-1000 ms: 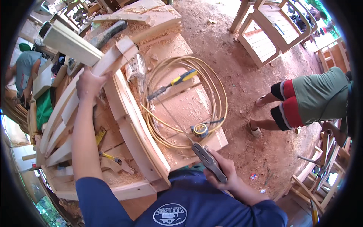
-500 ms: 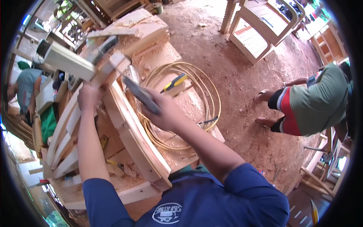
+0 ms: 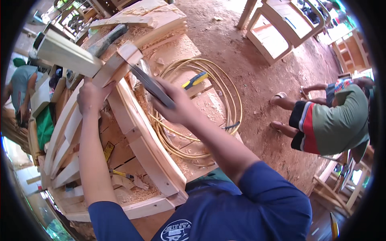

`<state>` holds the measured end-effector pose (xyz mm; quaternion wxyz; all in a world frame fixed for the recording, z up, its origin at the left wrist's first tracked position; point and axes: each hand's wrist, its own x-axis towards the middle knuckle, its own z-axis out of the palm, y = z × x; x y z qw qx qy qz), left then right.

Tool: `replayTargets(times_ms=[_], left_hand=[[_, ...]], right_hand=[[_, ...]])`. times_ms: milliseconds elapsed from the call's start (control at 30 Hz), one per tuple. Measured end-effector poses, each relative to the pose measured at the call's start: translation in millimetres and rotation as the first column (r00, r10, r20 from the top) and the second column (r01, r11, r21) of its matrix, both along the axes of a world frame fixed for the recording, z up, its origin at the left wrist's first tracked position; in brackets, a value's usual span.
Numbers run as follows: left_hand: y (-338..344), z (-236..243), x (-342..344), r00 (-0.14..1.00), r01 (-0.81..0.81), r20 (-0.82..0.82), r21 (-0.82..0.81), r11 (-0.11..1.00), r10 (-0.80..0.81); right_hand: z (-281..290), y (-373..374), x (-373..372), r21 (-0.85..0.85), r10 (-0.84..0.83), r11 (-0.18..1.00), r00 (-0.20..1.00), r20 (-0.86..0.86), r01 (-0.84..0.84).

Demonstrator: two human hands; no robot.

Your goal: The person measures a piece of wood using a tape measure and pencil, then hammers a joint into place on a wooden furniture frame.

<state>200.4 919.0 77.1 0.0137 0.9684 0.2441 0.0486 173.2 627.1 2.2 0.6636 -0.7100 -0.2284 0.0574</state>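
Note:
My left hand [image 3: 91, 96] is closed around the lower part of a short pale wooden piece [image 3: 107, 74] at the top end of the curved wooden frame [image 3: 146, 160]. In my right hand [image 3: 179, 105] is a long, flat, dark grey tool [image 3: 155, 86]; its kind is not clear. The tool's far end meets or nearly meets the right edge of the wooden piece. A squared timber [image 3: 66, 53] extends left from behind that piece. Beyond it lies a dark, elongated tool [image 3: 107, 40].
A coiled yellow hose [image 3: 238, 90] and a yellow-and-black handled tool [image 3: 195, 80] lie on the shavings-covered bench to the right. Stacked boards [image 3: 161, 20] stand beyond. A person in a green shirt [image 3: 341, 122] bends at the right; another person [image 3: 24, 86] is at far left.
The dark tool has shifted slightly down and right and looks sharper now. My left hand stays on the wooden piece. The view has shifted a little, and the person at right bends lower.

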Motion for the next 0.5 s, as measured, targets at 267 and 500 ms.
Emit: replayTargets(times_ms=[267, 500], left_hand=[[14.7, 8.4, -5.7, 0.999, -0.034, -0.040, 0.012, 0.999, 0.034], [35.8, 18.7, -24.9, 0.998, 0.012, -0.062, -0.050, 0.999, -0.015]], right_hand=[[5.7, 49.5, 27.4, 0.075, -0.081, 0.994, 0.996, 0.022, 0.079], [10.2, 64.9, 12.8, 0.030, -0.021, 0.999, 1.000, 0.012, 0.021]])
